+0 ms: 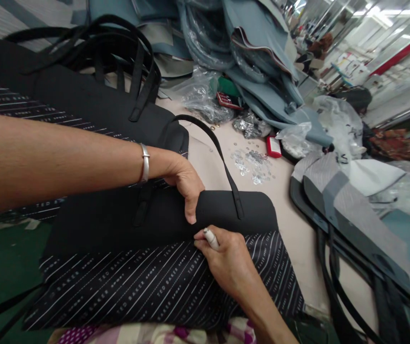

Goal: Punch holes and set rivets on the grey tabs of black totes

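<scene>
The pale table (208, 165) carries everything, and at its far side lies a heap of grey-blue pieces (262, 43), probably stacked there to leave the near part for working. At the left rest other black bags (65, 91), overlapped so that I cannot count them. Near and in the middle is the black bag (119, 220) which is being handled, spread with its printed cloth towards the person, perhaps so that the border between plain and printed parts is easy to reach; it has one visible strap loop (212, 131), lying to the far side and so away from the right hand (226, 258). The left hand (187, 184) clasps the far edge, thumb in front and other fingers mostly hidden, it seems to keep the bag steady. The right hand pinches a pale tool (211, 239), whose tip I cannot see, low over that border. In count: two hands, one tool, one bag between them, one small red case (273, 146), and the metal discs (255, 165), scattered beyond, too many for counting
</scene>
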### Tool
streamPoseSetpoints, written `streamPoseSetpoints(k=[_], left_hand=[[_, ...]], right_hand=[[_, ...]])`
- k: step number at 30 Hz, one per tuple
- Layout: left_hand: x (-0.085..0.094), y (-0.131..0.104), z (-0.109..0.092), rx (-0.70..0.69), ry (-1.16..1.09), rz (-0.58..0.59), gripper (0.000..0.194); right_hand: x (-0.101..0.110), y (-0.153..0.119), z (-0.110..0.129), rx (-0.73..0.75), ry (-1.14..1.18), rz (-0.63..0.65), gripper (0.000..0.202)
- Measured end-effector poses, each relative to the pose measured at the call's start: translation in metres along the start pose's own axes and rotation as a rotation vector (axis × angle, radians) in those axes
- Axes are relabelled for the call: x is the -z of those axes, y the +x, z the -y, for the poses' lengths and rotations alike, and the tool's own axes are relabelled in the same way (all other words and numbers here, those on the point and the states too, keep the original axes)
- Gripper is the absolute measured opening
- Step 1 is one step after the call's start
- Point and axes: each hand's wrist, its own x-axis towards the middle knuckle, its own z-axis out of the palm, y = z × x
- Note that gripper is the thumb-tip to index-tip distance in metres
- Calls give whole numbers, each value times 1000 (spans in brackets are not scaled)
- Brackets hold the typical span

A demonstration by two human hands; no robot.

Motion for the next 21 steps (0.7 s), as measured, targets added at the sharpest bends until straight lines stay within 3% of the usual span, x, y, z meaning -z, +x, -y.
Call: streamPoseSetpoints(k=[2,7,10,14,18,21], left_hand=[[-2,2,4,42,-115,110,40],[-4,4,9,38,-190,65,27],[-5,4,9,34,-213,40,14],[-4,6,10,46,-233,65,13],[-7,6,8,44,-141,21,12],[-11,-7,-7,24,47,-96,13]], right_hand=[[1,-1,2,6,-35,2,13],[1,0,4,-4,-234,-14,6],[-1,1,2,-44,-364,-52,14],[-8,-1,-1,-69,-477,-25,14],[-13,-2,1,-84,-479,-35,9],[-9,-3,0,-80,-367,-50,15]])
